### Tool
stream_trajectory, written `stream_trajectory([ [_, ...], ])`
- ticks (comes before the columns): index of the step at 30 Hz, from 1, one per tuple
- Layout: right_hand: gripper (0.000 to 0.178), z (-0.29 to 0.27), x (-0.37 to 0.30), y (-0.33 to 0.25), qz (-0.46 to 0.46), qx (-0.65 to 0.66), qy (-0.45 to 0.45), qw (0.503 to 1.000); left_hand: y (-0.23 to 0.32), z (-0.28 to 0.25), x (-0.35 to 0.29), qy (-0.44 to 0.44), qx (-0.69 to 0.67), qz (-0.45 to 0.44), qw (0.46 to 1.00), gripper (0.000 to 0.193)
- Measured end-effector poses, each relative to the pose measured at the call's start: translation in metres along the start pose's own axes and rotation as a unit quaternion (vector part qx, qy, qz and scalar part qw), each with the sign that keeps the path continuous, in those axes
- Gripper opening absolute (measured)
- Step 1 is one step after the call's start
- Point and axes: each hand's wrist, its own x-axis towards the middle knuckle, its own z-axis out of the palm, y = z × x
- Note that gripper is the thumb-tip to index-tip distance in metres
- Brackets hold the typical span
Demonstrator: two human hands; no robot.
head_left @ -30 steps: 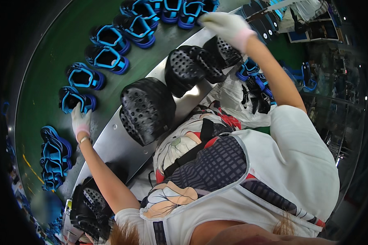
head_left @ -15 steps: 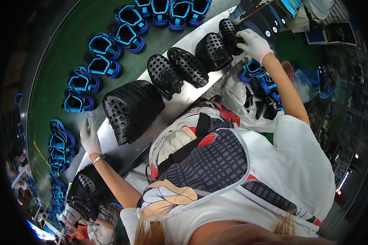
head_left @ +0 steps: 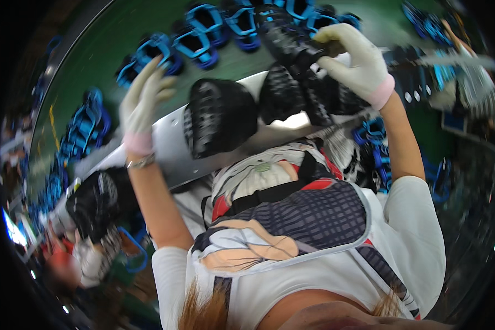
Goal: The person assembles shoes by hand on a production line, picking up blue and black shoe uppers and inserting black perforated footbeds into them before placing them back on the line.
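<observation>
My right hand (head_left: 360, 63), in a white glove with a pink cuff, grips the near end of a black perforated shoe toe insert (head_left: 280, 36) between thumb and fingers. The insert is tilted above the other pieces, its far end over the green surface. Under it, several more black inserts (head_left: 280, 93) lie on the metal ledge, smeared by motion. My left hand (head_left: 147, 104), gloved the same way, hangs over the ledge with its fingers stretched out and nothing in them. Closest to it on the ledge is a thick nested stack of black inserts (head_left: 223, 118).
Rows of black and blue shoes (head_left: 198, 44) stand on the green surface (head_left: 225, 60) beyond the metal ledge (head_left: 170, 137). More black inserts (head_left: 102, 198) are piled at the lower left, near another person (head_left: 96, 256). Blue and black shoes (head_left: 374, 132) lie by my right forearm.
My right hand has lifted a black insert off the ledge and moved it up and leftward in view. My left hand has risen. The whole view has turned and shifted.
</observation>
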Motion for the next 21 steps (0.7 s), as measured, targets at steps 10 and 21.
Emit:
stream_trajectory([
  [10,0.026,0.169,0.123,-0.112,-0.111,0.1,-0.145,0.978,-0.057,-0.046,-0.005,-0.126,-0.426,-0.059,0.894,0.068],
  [21,0.038,0.227,0.159,-0.134,-0.048,0.083,-0.254,0.962,-0.104,-0.08,0.029,-0.072,-0.565,0.019,0.822,0.042],
])
